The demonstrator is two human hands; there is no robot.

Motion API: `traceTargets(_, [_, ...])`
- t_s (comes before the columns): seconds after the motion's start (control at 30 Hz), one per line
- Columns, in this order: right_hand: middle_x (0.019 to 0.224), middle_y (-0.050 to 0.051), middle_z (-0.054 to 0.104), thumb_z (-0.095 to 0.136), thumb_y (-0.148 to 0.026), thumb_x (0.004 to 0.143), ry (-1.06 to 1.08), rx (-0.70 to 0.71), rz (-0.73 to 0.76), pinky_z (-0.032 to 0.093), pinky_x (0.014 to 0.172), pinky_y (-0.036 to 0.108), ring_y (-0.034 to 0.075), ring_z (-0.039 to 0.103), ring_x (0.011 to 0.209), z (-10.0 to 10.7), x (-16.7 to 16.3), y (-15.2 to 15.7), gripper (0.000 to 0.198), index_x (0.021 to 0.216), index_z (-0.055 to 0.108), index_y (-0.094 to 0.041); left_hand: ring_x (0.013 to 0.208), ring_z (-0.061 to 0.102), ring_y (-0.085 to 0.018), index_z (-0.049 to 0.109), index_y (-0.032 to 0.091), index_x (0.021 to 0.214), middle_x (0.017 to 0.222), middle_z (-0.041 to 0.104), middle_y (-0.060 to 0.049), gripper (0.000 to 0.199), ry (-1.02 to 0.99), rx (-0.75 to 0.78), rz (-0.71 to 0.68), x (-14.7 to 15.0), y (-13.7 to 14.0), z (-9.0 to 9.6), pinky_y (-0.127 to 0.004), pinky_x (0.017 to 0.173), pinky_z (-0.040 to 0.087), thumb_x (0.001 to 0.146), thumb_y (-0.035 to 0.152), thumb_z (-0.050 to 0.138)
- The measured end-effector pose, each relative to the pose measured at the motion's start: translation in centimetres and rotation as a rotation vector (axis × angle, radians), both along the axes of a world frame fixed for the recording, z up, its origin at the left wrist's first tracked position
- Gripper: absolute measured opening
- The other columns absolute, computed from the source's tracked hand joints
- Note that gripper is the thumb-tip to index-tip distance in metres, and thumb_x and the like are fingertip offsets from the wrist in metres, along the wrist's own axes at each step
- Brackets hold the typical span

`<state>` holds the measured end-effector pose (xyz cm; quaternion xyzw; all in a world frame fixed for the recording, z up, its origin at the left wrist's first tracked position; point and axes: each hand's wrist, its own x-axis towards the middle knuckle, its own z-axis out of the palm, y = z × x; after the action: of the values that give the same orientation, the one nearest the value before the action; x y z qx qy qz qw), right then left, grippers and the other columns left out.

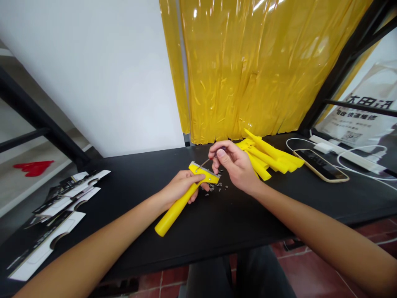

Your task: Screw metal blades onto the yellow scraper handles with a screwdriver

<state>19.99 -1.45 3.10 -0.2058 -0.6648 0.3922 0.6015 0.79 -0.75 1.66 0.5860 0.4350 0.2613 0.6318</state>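
A yellow scraper (174, 210) with a round handle and a wide head lies tilted in my left hand (182, 186), whose fingers are closed around it just below the head. A grey metal strip runs along the head's edge, and small screws show on its face. My right hand (232, 163) pinches a screwdriver (204, 164); its thin shaft slants down to the scraper head, with the tip at a screw near the left end. The screwdriver's handle is mostly hidden by my fingers. Beneath and beside the head, several small screws and nuts (212, 188) are scattered on the black table.
Several more yellow scraper parts (269, 155) are piled behind my right hand. A phone (322, 165), white cables and a power strip (350, 153) lie at the right. Printed cardboard sleeves (52, 238) overlap at the left. A yellow plastic curtain (248, 74) hangs behind the table (130, 240).
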Motion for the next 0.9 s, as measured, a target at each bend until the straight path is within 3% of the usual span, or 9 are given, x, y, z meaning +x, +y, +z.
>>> traceTargets(0.17, [0.093,0.002,0.063,0.054,-0.035,0.099,-0.016,-0.002,0.015,0.051,0.062,0.025,0.008,0.058,0.064,-0.1,0.0,-0.1,0.018,0.106,0.061,-0.02,0.031,0.042,-0.009,0.072,0.009,0.076,0.04,0.054,-0.001,0.036,0.005,-0.004,0.005,0.1,-0.1,0.1,-0.021,0.034,0.032,0.093,0.039,0.058])
traceTargets(0.4, [0.094,0.003,0.062,0.052,-0.035,0.1,-0.102,0.062,-0.012,0.05,0.061,0.026,0.009,0.057,0.065,-0.3,-0.1,-0.1,0.018,0.107,0.062,-0.021,0.032,0.043,-0.009,0.07,0.009,0.078,0.046,0.059,-0.003,0.032,-0.01,0.006,0.024,0.2,-0.2,0.1,-0.02,0.034,0.032,0.093,0.036,0.059])
traceTargets(0.5, [0.098,0.004,0.062,0.053,-0.033,0.1,-0.143,0.096,-0.011,0.05,0.063,0.026,0.009,0.058,0.067,-0.3,-0.2,-0.2,0.018,0.108,0.063,-0.021,0.033,0.046,-0.008,0.069,0.009,0.085,0.061,0.068,-0.006,0.032,-0.03,0.029,0.005,0.1,0.0,-0.2,-0.02,0.034,0.034,0.093,0.038,0.06])
traceTargets(0.63, [0.097,0.004,0.065,0.06,-0.031,0.097,-0.08,0.014,0.088,0.052,0.062,0.025,0.009,0.058,0.066,-0.1,-0.3,-0.2,0.019,0.112,0.059,-0.021,0.036,0.049,-0.008,0.068,0.011,0.098,0.085,0.074,-0.01,0.032,-0.059,0.075,-0.041,0.1,0.1,-0.6,-0.021,0.033,0.036,0.092,0.042,0.061])
traceTargets(0.77, [0.099,0.005,0.069,0.065,-0.031,0.093,-0.048,0.001,0.106,0.053,0.063,0.025,0.009,0.059,0.066,0.0,-0.3,-0.1,0.014,0.101,0.062,-0.02,0.035,0.046,-0.007,0.069,0.009,0.08,0.063,0.067,-0.006,0.04,0.018,0.099,-0.039,-0.1,0.2,-0.7,-0.02,0.035,0.035,0.093,0.046,0.059])
traceTargets(0.9, [0.106,0.006,0.067,0.063,-0.033,0.094,-0.043,0.005,0.06,0.049,0.055,0.024,0.008,0.056,0.062,-0.2,-0.3,-0.2,0.014,0.101,0.066,-0.021,0.033,0.044,-0.01,0.07,0.011,0.078,0.04,0.051,0.0,0.047,0.055,0.144,-0.096,-0.2,0.2,-0.9,-0.02,0.036,0.033,0.094,0.053,0.055])
